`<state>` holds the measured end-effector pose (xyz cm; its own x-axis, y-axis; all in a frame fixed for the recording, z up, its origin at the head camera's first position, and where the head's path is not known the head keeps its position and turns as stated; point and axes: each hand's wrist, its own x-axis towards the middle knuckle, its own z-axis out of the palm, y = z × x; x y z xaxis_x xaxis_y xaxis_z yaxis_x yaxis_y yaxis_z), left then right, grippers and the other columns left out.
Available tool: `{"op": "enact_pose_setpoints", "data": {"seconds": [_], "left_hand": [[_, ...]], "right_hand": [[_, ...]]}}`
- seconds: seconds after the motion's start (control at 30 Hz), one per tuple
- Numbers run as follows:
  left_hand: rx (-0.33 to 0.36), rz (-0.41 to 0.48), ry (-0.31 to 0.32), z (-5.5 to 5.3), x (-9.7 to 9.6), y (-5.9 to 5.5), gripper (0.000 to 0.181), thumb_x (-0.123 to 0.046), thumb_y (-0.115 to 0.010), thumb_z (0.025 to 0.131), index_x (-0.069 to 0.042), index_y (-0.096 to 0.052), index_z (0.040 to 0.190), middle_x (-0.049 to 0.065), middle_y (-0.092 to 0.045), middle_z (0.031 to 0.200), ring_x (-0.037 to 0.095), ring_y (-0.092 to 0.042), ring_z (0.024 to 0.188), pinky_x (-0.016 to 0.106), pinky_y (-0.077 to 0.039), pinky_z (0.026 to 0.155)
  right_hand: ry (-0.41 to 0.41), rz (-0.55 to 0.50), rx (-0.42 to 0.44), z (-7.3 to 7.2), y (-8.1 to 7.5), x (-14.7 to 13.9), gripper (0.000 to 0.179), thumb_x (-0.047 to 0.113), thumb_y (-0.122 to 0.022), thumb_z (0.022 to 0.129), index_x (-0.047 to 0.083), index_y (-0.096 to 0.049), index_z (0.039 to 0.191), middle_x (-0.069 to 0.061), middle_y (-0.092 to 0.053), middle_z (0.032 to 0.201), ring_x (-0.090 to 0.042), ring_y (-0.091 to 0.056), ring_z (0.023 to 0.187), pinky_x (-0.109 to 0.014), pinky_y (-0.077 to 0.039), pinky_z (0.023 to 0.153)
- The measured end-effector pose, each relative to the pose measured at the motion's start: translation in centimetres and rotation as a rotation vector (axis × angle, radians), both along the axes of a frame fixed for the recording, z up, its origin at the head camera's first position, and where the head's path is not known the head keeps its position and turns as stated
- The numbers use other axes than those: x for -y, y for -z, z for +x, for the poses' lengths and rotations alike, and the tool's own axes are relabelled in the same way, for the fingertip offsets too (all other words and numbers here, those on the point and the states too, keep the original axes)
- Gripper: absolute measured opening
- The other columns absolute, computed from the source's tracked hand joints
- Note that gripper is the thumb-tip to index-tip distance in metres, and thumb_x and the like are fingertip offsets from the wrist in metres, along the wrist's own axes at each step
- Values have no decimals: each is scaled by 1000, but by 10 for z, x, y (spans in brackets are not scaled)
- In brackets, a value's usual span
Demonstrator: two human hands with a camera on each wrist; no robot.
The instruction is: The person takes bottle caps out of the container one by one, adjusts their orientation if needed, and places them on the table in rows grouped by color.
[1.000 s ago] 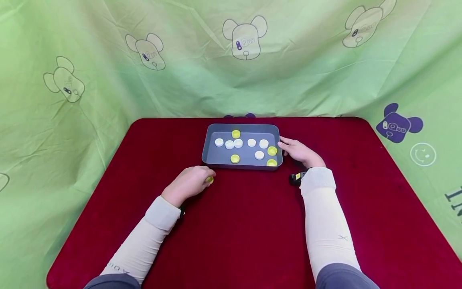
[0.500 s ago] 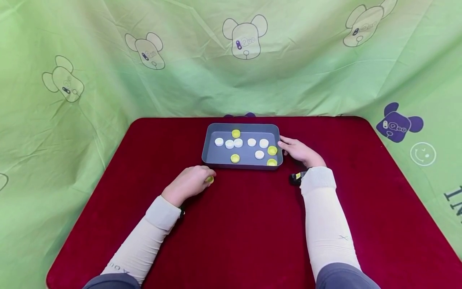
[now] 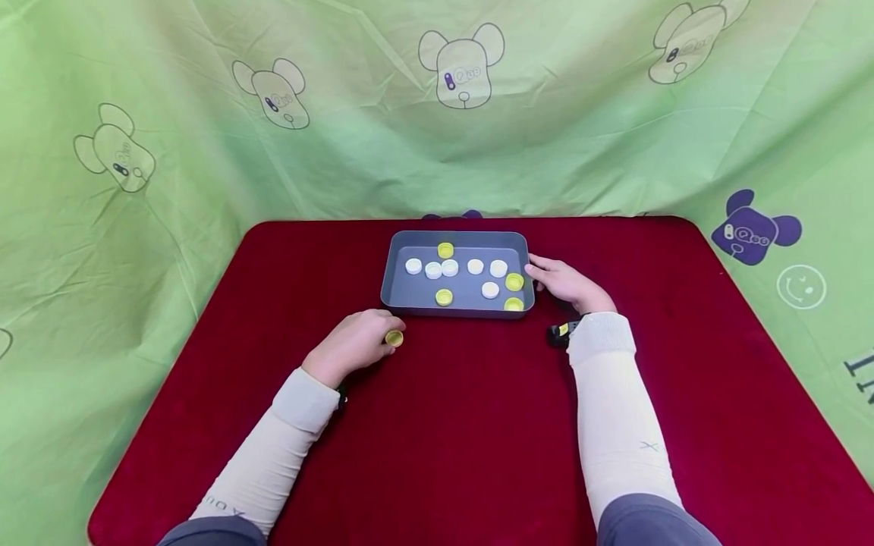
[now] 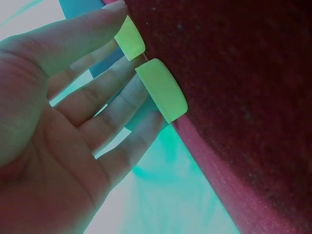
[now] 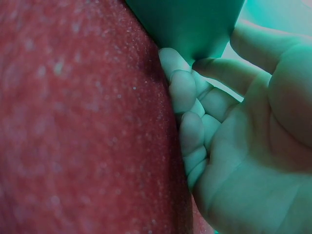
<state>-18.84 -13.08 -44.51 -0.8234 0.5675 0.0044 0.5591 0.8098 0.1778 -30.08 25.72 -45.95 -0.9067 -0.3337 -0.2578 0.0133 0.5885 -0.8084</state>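
In the head view my left hand (image 3: 355, 341) rests low on the red cloth, just in front of a grey tray's near left corner. Thumb and index finger pinch a yellow bottle cap (image 3: 394, 338). The left wrist view shows this pinched cap (image 4: 130, 39) close to the cloth and a second yellow cap (image 4: 163, 90) beside the other fingertips; the hand hides that one from the head. My right hand (image 3: 563, 284) grips the right wall of the grey tray (image 3: 457, 312), its thumb at the rim and the remaining fingers curled below, as the right wrist view shows.
Inside the tray lie several white caps (image 3: 490, 290) and several yellow caps (image 3: 444, 297). A red cloth-covered table (image 3: 451, 440) extends around it. Green printed curtains (image 3: 355, 136) hang at the back and both sides.
The yellow cap at my left fingertips now shows more of its round face, and the fingers cover less of it. My right hand and the tray hold still; the head view tilts slightly.
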Motion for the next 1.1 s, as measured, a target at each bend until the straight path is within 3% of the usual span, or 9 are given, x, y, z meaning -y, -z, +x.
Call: {"op": "enact_pose_setpoints", "data": {"seconds": [1.1], "left_hand": [[25, 22, -3, 0, 1, 1, 21, -10, -76, 83, -13, -72, 104, -2, -65, 94, 14, -55, 80, 31, -49, 73]], "right_hand": [[-1, -5, -6, -1, 1, -1, 63, 40, -44, 103, 11, -22, 155, -19, -51, 104, -29, -48, 96, -44, -32, 95]]}}
